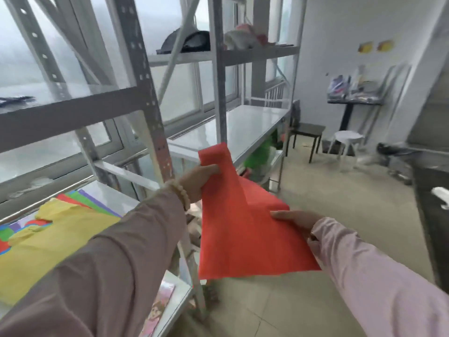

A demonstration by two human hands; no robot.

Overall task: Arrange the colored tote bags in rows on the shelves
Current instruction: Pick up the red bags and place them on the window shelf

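Between both hands, in the air beside the metal shelving, hangs a red tote bag (245, 229), clear of every shelf. Its fabric is flat, matte and thin, creased diagonally, with one handle strip rising at the top. The left hand (199, 180) pinches that upper strip, fingers closed over the cloth, arm extended forward in a mauve sleeve, a pale bead bracelet (181, 192) at the wrist. The right hand (297, 221) grips the bag's right edge lower down, thumb on top, fingers curled beneath, arm in a light pink sleeve reaching in from the lower right.

Left of the arms, on a white shelf board (114, 198), lies a yellow tote bag (48, 246), flat and slightly wrinkled, over further bags showing green, purple and red edges (82, 199). The shelf frame (150, 105) is grey perforated steel with diagonal braces. Ahead, a second shelf surface (245, 127) is glossy white and bare. A dark cap-like item (187, 42) sits on the level above. The floor is pale tile; a white stool (346, 139) stands near the far wall.
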